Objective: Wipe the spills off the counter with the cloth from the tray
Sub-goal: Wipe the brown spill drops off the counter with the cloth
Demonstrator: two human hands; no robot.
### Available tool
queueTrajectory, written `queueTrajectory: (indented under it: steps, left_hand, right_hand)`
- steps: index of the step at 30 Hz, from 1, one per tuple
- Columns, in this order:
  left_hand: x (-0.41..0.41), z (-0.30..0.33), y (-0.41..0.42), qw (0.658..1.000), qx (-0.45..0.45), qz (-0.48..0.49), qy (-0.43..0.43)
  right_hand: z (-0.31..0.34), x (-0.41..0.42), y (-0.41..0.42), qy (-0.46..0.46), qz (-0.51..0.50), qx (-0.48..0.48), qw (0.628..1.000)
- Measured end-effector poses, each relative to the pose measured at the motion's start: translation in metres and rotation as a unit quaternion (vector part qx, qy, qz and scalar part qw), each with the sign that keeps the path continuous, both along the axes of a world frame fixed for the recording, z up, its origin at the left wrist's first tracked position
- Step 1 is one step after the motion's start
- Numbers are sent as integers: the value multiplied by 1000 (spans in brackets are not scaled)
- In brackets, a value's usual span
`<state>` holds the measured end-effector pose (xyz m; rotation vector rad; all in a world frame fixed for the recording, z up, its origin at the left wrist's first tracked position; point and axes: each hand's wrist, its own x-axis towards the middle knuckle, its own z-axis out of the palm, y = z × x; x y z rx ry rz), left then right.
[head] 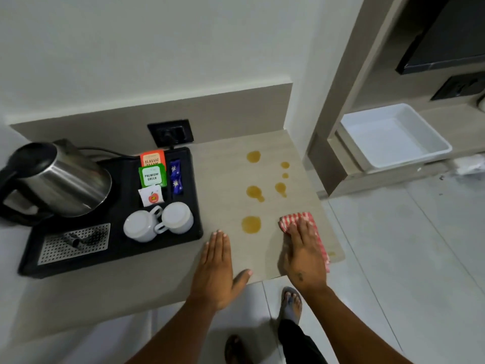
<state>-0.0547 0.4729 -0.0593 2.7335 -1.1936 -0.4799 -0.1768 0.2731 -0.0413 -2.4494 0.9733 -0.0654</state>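
A red-and-white checked cloth (309, 219) lies flat on the beige counter (223, 174) near its right front corner. My right hand (304, 256) presses down on the cloth with fingers spread. My left hand (216, 269) rests flat on the counter, palm down, holding nothing. Several amber spills dot the counter: one large spill (251, 224) just left of the cloth, two more (254, 193) (253, 156) farther back, and smaller drops (280, 188) to the right. A faint smear (332, 254) shows at the cloth's right edge.
A black tray (126, 185) on the left holds a steel kettle (60, 179), two upturned white cups (160, 222), tea sachets (152, 176) and a metal drip grate (74, 243). A white tub (393, 137) sits on a shelf to the right. A wall socket (170, 132) is behind the tray.
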Motion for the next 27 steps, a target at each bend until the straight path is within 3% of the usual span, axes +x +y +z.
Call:
queueTrajectory:
  steps: [3,7,11,15,20,23,27]
  left_hand:
    - [-1,-11,5,999,12,-16,-28]
    - [10,-13,0,999,10,-15,-42]
    - [14,-16,-5,999,3,-1,-38]
    - [14,-18,-4,999,5,-6,-40]
    - [24,-12,-11,999,11,-18,-34]
    - [24,-10,-13,999,5,-11,-36]
    - [23,-11,-10,999,-17,-9,-37]
  right_hand:
    - [-2,8,-14,8,62,-51,997]
    - [-9,10,-40,46,105,-46,992]
    - [-17,3,-58,41,43,-40,997]
    - [-14,56,-71,20,-24,-24,999]
    - [-11,30,-51,17,29,-65,997]
    - [-12,3,-44,26,12,-50,998]
    - [-13,35,-68,43,-7,-49,998]
